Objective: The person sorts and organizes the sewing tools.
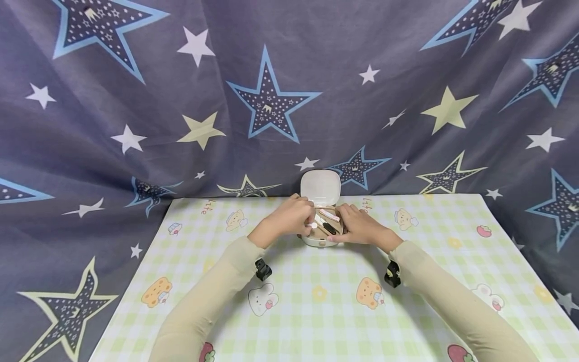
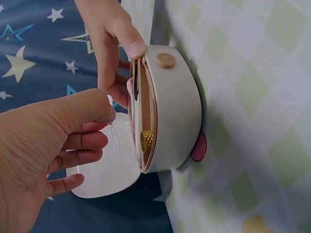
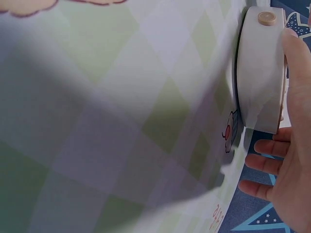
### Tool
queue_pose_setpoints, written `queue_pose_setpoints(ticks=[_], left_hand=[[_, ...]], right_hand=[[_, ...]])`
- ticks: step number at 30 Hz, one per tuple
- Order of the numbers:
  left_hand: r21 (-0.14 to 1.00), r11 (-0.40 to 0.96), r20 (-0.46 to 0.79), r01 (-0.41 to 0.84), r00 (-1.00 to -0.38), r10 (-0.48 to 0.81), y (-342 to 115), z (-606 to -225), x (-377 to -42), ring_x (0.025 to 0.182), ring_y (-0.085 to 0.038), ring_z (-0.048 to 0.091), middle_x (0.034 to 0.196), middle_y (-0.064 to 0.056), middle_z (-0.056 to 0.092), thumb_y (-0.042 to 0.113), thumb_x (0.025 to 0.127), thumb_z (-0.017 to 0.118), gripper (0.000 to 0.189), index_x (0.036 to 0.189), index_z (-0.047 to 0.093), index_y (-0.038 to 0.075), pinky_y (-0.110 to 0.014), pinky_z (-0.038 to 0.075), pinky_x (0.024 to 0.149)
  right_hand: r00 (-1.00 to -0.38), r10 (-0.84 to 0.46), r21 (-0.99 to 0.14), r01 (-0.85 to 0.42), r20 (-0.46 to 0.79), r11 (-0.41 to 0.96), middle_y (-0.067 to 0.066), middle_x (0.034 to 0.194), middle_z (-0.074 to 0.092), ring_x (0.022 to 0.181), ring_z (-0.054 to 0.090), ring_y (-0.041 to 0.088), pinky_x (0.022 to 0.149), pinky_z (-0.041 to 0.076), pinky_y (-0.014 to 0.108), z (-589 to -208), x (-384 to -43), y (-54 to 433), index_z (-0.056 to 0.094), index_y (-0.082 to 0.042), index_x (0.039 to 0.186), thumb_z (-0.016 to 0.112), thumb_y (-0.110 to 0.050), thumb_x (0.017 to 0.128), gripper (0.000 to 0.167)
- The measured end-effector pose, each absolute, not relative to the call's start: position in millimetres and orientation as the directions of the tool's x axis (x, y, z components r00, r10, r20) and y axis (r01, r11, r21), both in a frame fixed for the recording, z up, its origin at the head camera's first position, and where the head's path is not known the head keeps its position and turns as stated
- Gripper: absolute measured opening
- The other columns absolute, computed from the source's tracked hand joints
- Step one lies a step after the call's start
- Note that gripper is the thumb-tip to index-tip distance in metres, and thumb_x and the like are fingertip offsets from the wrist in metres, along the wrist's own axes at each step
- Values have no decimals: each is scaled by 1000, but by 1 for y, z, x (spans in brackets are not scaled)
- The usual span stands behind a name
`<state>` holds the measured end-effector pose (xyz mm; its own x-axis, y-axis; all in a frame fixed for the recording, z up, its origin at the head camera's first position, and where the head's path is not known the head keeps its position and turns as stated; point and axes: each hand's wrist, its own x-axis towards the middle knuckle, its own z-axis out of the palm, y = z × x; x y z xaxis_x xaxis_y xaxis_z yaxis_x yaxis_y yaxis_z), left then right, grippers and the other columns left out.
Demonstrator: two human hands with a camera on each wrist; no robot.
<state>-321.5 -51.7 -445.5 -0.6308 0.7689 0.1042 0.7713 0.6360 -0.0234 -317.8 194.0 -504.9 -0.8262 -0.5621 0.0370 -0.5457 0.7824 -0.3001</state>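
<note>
A small white sewing box [image 1: 316, 242] with a tan inside stands at the table's far edge, its white lid [image 1: 320, 186] raised. My left hand [image 1: 294, 216] pinches a needle threader [image 2: 115, 138], whose thin wire loop hangs below the fingertips in the left wrist view. My right hand [image 1: 359, 224] holds the box at its right side, thumb on the front rim. Inside lie a black slender tool [image 1: 329, 229], a pink-and-white strip [image 1: 330, 215] and a gold thimble [image 2: 146, 141]. A round tan clasp button [image 2: 165, 60] sits on the box front.
The table has a green checked cloth [image 1: 316, 311] with printed cartoon figures. Just behind the box hangs a dark blue star-patterned curtain [image 1: 280, 161]. Black wrist cameras [image 1: 263, 270] are strapped at both sleeves.
</note>
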Motion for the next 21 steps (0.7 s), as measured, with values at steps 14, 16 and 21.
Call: queue_pose_setpoints(ticks=[14, 16, 21], left_hand=[[-27, 612, 61, 790, -610, 790, -33, -455, -325, 78, -15, 57, 77, 7, 63, 16, 74, 79, 20, 64, 62, 22, -35, 43, 80], [-22, 614, 53, 789, -612, 789, -32, -455, -325, 77, -14, 56, 77, 7, 63, 14, 74, 78, 19, 65, 63, 21, -35, 43, 80], [-17, 611, 39, 791, -610, 791, -31, -458, -324, 79, -14, 56, 79, 8, 65, 13, 75, 77, 11, 71, 69, 20, -35, 43, 81]], right_hand=[[-822, -569, -309, -548, 28, 777, 6, 117, 53, 99, 48, 20, 80, 44, 40, -503, -316, 193, 46, -5, 140, 68, -66, 86, 84], [-822, -569, -309, -548, 27, 777, 6, 116, 53, 98, 48, 20, 80, 44, 39, -502, -316, 193, 46, -5, 140, 68, -66, 86, 84], [-824, -566, -311, -542, 17, 781, 5, 115, 53, 97, 47, 19, 79, 42, 38, -501, -316, 192, 45, -6, 141, 68, -66, 87, 84]])
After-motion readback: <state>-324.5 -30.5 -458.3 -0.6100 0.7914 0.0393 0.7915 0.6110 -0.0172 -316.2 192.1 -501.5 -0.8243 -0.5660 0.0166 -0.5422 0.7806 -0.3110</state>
